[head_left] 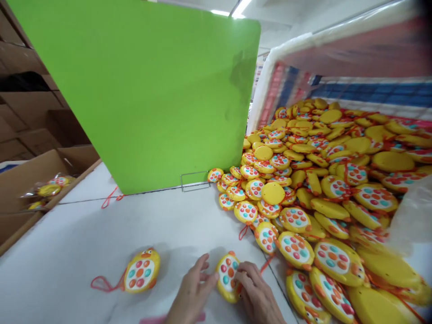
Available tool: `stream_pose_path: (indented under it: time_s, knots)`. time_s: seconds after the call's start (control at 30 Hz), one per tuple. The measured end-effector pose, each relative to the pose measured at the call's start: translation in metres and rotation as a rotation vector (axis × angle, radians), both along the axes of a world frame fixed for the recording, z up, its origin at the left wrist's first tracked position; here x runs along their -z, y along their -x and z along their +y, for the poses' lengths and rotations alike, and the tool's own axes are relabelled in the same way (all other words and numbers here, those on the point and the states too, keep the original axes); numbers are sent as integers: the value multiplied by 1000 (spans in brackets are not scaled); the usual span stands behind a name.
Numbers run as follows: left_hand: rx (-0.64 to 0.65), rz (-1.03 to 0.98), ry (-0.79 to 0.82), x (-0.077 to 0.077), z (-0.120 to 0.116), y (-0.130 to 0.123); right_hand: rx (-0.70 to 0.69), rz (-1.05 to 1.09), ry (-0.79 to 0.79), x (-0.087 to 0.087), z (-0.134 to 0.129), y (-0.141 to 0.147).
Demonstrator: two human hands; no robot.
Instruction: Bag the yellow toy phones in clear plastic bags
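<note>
A yellow duck-shaped toy (227, 274) with colored dots on a white face lies between my two hands near the bottom middle. My right hand (254, 288) has its curled fingers on the toy's right side. My left hand (197, 285) is at its left edge, thumb and fingers apart, the thumb tip close to the toy. Another yellow toy (141, 272) lies dots up to the left, its red cord loop (104, 284) spread out on the white table (162, 225).
A large pile of the same toys (303, 180) fills the right side. A green board (162, 90) stands behind the table, with a wire stand (195, 181) at its foot. An open cardboard box (20, 189) holding bagged toys is at left. Something pink (153, 320) shows at the bottom edge.
</note>
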State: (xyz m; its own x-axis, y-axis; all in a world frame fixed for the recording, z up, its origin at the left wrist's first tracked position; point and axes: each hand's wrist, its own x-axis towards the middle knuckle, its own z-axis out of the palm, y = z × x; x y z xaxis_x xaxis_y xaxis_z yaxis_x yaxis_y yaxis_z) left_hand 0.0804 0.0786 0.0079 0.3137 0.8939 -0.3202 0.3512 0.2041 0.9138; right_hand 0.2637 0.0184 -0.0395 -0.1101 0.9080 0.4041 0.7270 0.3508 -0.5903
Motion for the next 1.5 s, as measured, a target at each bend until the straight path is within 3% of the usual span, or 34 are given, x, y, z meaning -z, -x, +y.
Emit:
stream_pose_path:
  time_s: [0.07, 0.13, 0.23, 0.33, 0.43, 0.57, 0.67, 0.83, 0.93, 1.0, 1.1, 1.2, 1.27, 1.33, 1.43, 1.5]
  knots:
    - [69, -114, 30, 5, 6, -13, 13, 35, -4, 2, -1, 10]
    - [121, -197, 55, 10, 10, -17, 152, 175, 31, 9, -4, 17]
    - [127, -269, 120, 14, 5, -16, 362, 665, 248, 10, -7, 25]
    - [79, -430, 167, 15, -7, -16, 227, 1007, 443, -8, -8, 30]
    - [74, -526, 227, 12, -17, -14, 122, 968, 473, -30, -7, 31]
    - [171, -414, 254, 4, -22, -2, 54, 896, 540, -40, -8, 28]
    - [222, -375, 233, -2, -26, 5, -8, 1011, 557, -41, -10, 27]
    - [191, -137, 94, -11, -36, 12, -35, 1174, 550, -42, -13, 36]
    - [168, -213, 108, -10, -35, 17, -55, 1029, 568, -39, -11, 42]
    - [45, -251, 124, -6, -27, 21, -36, 744, 493, -33, -4, 39]
    - [-259, -181, 56, 3, -10, 34, 199, 247, 170, -20, 18, 21]
    - [-460, -5, -119, 6, 4, 48, 366, 51, 17, -11, 53, -6]
    - [-485, 64, -246, 6, 7, 52, 380, -1, 37, -12, 75, -18]
    - [-419, 28, -260, 6, 6, 48, 375, -60, 71, -14, 90, -22]
    - [-339, -194, -28, 8, 1, 27, 321, -106, 100, -15, 94, -15]
    - [-369, -303, 96, 10, 0, 10, 266, -114, 98, -12, 86, -9]
